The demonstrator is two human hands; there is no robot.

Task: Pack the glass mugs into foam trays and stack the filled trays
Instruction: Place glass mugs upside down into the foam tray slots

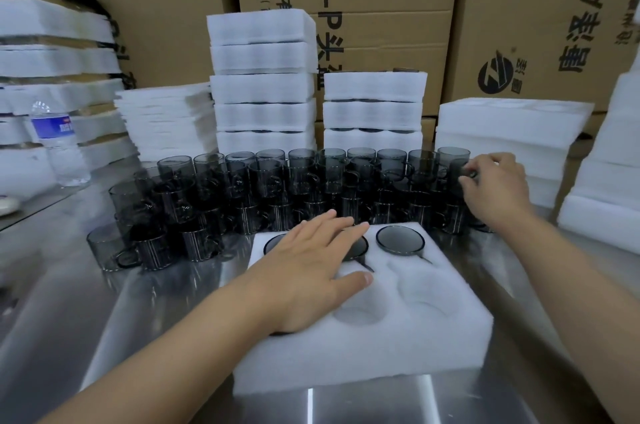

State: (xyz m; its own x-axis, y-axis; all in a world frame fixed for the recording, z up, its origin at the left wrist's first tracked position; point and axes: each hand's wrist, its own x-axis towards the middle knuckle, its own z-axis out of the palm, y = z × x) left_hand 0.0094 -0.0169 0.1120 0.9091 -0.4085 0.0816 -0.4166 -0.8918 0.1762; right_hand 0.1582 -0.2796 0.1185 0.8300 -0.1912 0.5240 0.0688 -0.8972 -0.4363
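Grey smoked glass crowds the far half of the steel bench (pixel 104 302); the loose mugs (pixel 270 188) stand upright in tight rows, many touching; just in front of them, toward the near edge, lies the foam tray (pixel 346 354). Its far row is filled, one seated mug (pixel 400 239) showing plainly at the right; at least one empty pocket (pixel 424 292) waits in the near row. The left hand (pixel 311 268) lies flat, fingers straight and spread, pressing on the tray and covering two of the seated mugs; the right hand (pixel 495 188) reaches to the right end of the rows, its fingers curled and pinching the end mug (pixel 458 181) near its rim. The step, as I judge it, is fetching the next mug; lift it straight up so it clears its neighbours without knocking them; turn the handle to match the pocket's slot; hold the tray down while seating it. Filled trays (pixel 263 88) are stacked at the far edge.
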